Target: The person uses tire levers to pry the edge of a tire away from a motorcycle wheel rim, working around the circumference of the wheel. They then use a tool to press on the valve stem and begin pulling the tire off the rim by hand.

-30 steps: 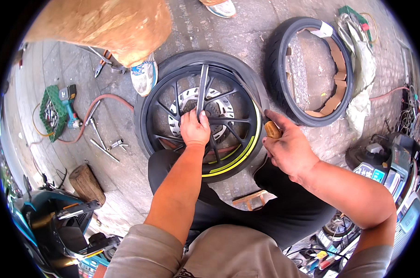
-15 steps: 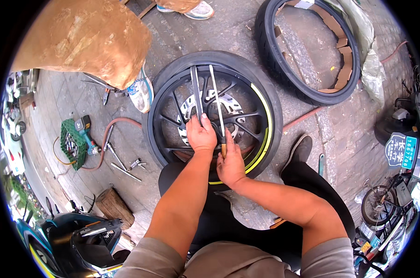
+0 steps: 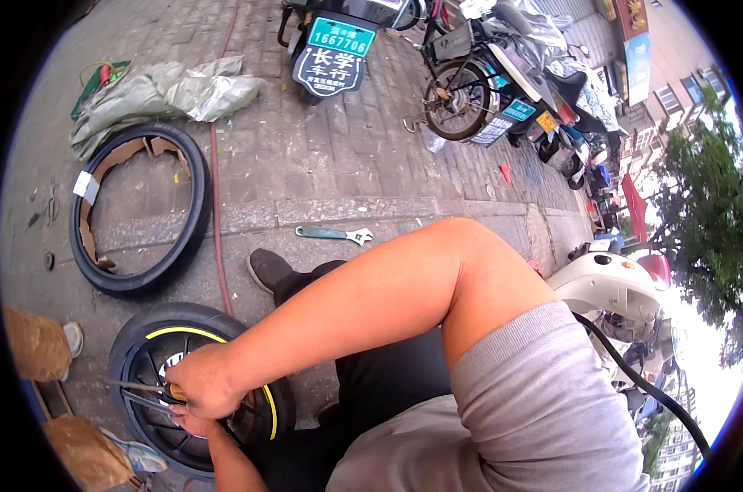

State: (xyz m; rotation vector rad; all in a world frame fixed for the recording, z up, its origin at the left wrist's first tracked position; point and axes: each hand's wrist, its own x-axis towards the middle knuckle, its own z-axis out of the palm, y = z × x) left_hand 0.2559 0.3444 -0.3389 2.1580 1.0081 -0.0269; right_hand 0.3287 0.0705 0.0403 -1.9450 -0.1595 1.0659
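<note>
A black wheel with a yellow rim stripe and tire lies at the lower left. My right hand grips the yellow-brown handle of a thin metal lever over the wheel's spokes. Just below it, my left hand, partly hidden by my right, holds a second flat metal lever. Both levers point left across the rim.
A loose tire with cardboard inside lies beside a red hose and crumpled tarp. An adjustable wrench lies ahead. Scooters and bikes stand beyond. Another person's legs are at the left edge.
The view has swung right, putting the wheel at lower left. My right hand, out at the rim's right side a second ago, is now beside my left over the spokes.
</note>
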